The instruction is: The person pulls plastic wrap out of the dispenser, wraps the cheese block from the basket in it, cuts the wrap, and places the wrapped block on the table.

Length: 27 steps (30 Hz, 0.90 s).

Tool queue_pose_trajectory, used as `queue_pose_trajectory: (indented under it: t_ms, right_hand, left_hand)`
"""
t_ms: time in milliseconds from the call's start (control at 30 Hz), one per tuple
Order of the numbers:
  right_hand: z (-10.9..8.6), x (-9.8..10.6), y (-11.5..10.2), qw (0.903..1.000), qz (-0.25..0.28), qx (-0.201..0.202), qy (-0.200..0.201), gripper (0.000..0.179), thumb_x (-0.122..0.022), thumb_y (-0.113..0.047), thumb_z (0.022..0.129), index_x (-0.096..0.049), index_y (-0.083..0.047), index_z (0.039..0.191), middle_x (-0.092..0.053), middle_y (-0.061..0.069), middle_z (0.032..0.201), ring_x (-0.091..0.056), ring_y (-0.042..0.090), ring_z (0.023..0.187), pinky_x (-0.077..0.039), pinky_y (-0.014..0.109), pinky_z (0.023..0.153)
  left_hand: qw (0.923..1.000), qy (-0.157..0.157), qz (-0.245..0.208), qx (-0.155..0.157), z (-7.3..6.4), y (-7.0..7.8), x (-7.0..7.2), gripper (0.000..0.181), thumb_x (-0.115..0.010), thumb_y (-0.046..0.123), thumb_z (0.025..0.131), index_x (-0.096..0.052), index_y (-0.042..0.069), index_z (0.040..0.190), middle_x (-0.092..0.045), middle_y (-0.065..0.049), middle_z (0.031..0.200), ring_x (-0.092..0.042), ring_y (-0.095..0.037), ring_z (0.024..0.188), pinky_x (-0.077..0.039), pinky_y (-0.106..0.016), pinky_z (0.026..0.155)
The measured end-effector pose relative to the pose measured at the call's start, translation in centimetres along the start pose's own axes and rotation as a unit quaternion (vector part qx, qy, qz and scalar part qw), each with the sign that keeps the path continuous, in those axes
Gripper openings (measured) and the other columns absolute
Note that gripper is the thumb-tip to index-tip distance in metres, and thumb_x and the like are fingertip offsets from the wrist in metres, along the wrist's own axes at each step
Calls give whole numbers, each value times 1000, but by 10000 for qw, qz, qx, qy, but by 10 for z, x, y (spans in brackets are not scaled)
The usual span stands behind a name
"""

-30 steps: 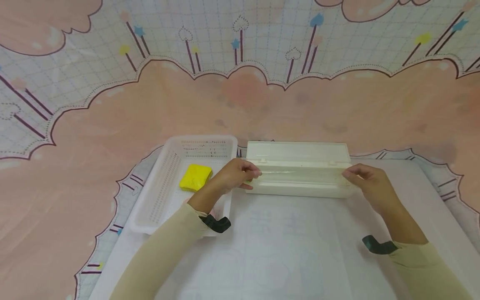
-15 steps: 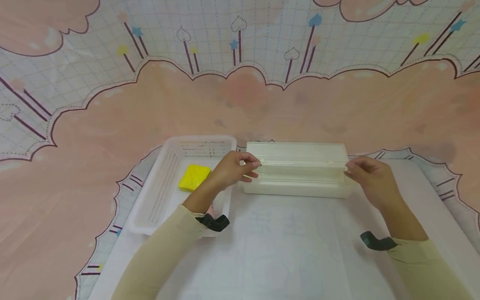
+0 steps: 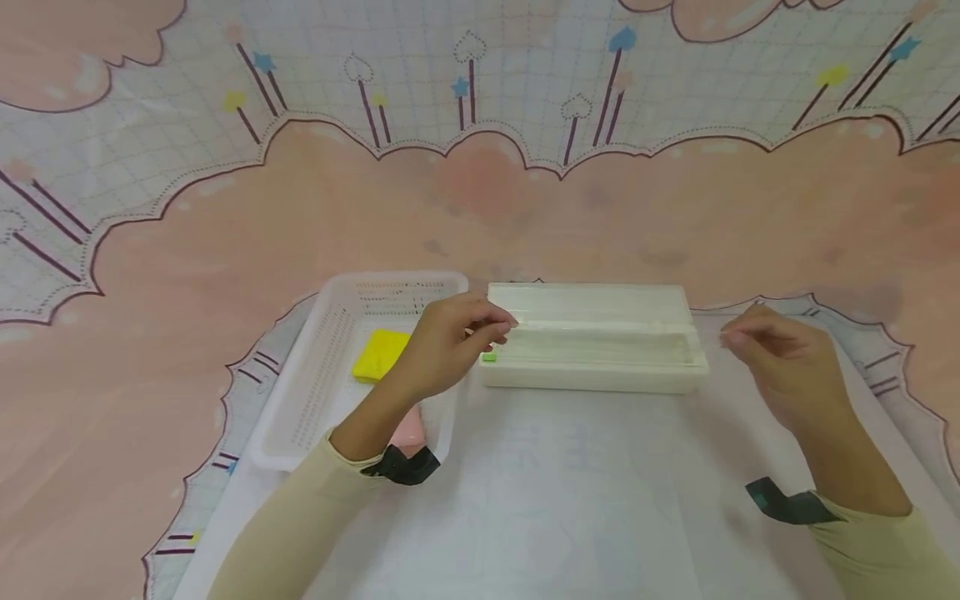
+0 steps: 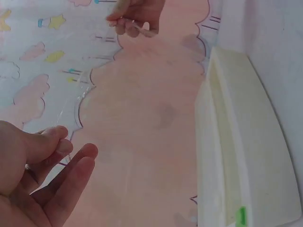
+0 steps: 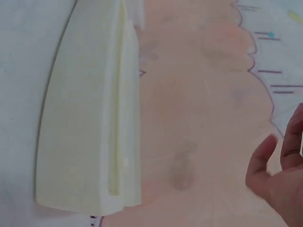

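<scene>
Nearest, on the bench (image 3: 570,500), a white perforated basket (image 3: 296,375) stood along the left edge, with a pink block (image 3: 409,429) towards its near right corner and a yellow block (image 3: 381,354) beyond it, partly behind the left arm.

Further out, the left hand (image 3: 453,342) hung above the basket's right rim, thumb and forefinger pinching clear film (image 4: 83,90), the lower fingers spread loose. The right hand (image 3: 791,371) hung towards the bench's right edge, thumb and forefinger together, and seemed to grasp the film's other end; its own wrist view cut off that pinch.

The film lay between the two grips, its span running left to right, so faint in the head view that how taut it was could not be told. Towards the bench's far edge sat the cream box (image 3: 592,377), its long axis along that edge and roughly parallel to the film, a green tab (image 3: 489,357) at its left end. The left grip was nearer: its fingertips overlapped the box's left end in the head view, apart from it in the wrist view. The right grip stood clear beyond the right end. Farthest, the raised lid (image 3: 588,302) leaned before a pink cloud-print cloth (image 3: 525,221).
</scene>
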State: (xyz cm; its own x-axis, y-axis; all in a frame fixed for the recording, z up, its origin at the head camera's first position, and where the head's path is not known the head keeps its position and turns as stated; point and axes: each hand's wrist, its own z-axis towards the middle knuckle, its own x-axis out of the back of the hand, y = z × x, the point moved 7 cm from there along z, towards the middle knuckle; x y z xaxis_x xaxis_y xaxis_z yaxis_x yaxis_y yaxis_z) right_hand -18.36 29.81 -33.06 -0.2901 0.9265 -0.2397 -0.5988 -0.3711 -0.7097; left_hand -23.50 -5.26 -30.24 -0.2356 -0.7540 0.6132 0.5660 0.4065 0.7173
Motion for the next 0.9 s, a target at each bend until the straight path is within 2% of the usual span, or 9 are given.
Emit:
queue_pose_trajectory:
  t_ms: [67,167,233,333,433,600,733,833,900]
  right_hand:
    - [2,-4,-7,9998,-60,146,-133,10,-53,29,88,-62,27,93,-71,19,96,-65,24,94,-56,24,87]
    - [2,-12,-19,9980,-465,367,-218,6,-59,23,89,-65,24,92,-72,17,95,-68,24,96,-56,24,92]
    - [5,-18,-26,9968,-364,625,-345,6,-61,20,90,-63,26,91,-71,20,94,-70,27,98,-56,27,96]
    - [9,-27,-37,9952,-1,911,-365,9,-62,20,90,-61,28,91,-71,24,96,-71,29,97,-57,28,94]
    - [11,-34,-44,9938,315,983,-401,9,-60,21,89,-59,30,92,-70,26,97,-71,32,98,-57,30,95]
    - [11,-48,-53,9867,873,1058,-867,9,-57,21,92,-56,30,95,-67,27,97,-66,32,96,-58,31,92]
    - [4,-58,-55,9766,1166,1158,-1389,11,-57,19,93,-55,29,95,-66,28,99,-63,31,94,-59,31,88]
    - [-8,-59,-50,9751,1097,772,-1766,10,-54,18,95,-57,27,99,-64,26,107,-60,30,100,-60,29,87]
    - [-21,-55,-45,9774,750,366,-1945,12,-52,16,97,-60,22,102,-60,22,114,-60,26,105,-60,28,86]
  left_hand:
    - [9991,134,253,-306,-4,10,3,9,-71,10,96,-78,8,101,-65,0,88,-70,-12,79,-59,-22,71]
    - [9956,306,549,-689,-8,20,6,7,-72,9,95,-77,8,99,-62,2,84,-63,-11,75,-56,-21,68]
    - [9924,501,645,-918,-9,26,9,7,-72,9,95,-77,8,99,-61,3,82,-61,-9,74,-55,-20,65]
    - [9872,804,697,-1192,-7,36,14,6,-71,8,95,-76,7,99,-62,2,83,-59,-7,73,-54,-20,64]
    - [9858,911,622,-1270,-7,44,17,6,-72,7,95,-76,7,99,-61,1,82,-59,-7,73,-55,-20,64]
    - [9915,505,256,-1170,-22,54,16,9,-72,6,94,-77,9,101,-59,3,81,-57,-6,76,-55,-20,66]
    - [9894,-99,137,-1444,-45,62,9,13,-73,5,93,-77,12,102,-64,6,88,-58,-8,87,-52,-21,73]
    - [9823,-569,198,-1771,-65,64,0,13,-73,5,92,-76,14,101,-68,7,95,-65,-8,98,-52,-18,80]
    - [9765,-844,186,-1974,-77,62,-7,14,-73,4,93,-76,14,103,-68,6,96,-67,-6,96,-52,-14,80]
